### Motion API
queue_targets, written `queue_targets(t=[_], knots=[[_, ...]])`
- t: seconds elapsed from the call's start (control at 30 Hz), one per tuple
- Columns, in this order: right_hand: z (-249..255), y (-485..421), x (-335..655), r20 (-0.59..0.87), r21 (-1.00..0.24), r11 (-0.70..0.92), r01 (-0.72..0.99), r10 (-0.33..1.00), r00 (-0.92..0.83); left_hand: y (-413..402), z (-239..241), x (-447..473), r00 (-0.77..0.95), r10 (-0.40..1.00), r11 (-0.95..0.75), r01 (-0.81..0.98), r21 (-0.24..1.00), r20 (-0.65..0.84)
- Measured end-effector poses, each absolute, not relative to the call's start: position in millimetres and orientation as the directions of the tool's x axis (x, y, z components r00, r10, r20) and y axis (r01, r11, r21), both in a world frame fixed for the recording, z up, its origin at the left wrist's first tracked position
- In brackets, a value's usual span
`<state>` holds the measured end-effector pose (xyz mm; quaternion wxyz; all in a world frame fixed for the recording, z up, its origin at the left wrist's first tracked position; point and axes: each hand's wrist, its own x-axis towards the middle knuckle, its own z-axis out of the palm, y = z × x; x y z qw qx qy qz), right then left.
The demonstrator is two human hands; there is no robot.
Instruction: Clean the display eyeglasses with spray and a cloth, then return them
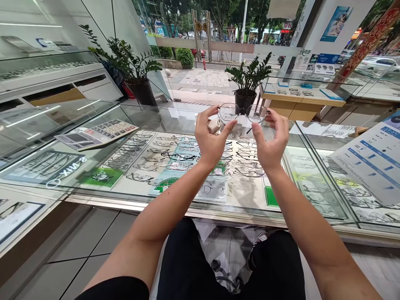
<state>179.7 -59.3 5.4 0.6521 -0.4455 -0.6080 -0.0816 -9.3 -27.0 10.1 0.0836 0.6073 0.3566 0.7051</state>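
Holding thin-rimmed round glasses (243, 110): left hand (212, 136), right hand (273, 138); glass counter (150, 117) below.

We reach both arms forward at chest level, the left arm (168, 208) and the right arm (312, 221) converging toward our raised hands. Our left hand (213, 137) and right hand (272, 141) stand apart, level with each other, wrists almost straight, gripping lightly with fingers curled. Our thumbs angle upward and inward. Below, our bent knees spread apart.
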Motion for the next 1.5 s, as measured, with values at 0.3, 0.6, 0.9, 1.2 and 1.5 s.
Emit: queue_targets(t=[0.3, 0.6, 0.9, 1.2, 1.5], knots=[[2.2, -57.2, 179.1, 0.834, -0.533, 0.589, 0.607, 0.487, 0.26, -27.8, 9.7, -9.3, -0.255, 0.528, -0.737, 0.337, 0.586, 0.81], [1.8, -56.1, 176.4, 0.777, -0.605, 0.579, 0.547, 0.577, 0.249, -30.9, 10.6, -9.6, -0.27, 0.443, -0.74, 0.429, 0.518, 0.855], [1.4, -56.2, 174.6, 0.772, -0.619, 0.576, 0.534, 0.573, 0.276, -31.5, 12.2, -10.1, -0.268, 0.517, -0.729, 0.36, 0.583, 0.813], [4.6, -59.5, 174.9, 0.815, -0.563, 0.575, 0.593, 0.503, 0.287, -27.6, 11.1, -11.3, -0.232, 0.526, -0.739, 0.351, 0.574, 0.818], [4.9, -60.2, 174.7, 0.814, -0.565, 0.572, 0.595, 0.505, 0.288, -30.2, 13.4, -10.6, -0.236, 0.547, -0.731, 0.333, 0.596, 0.803]])
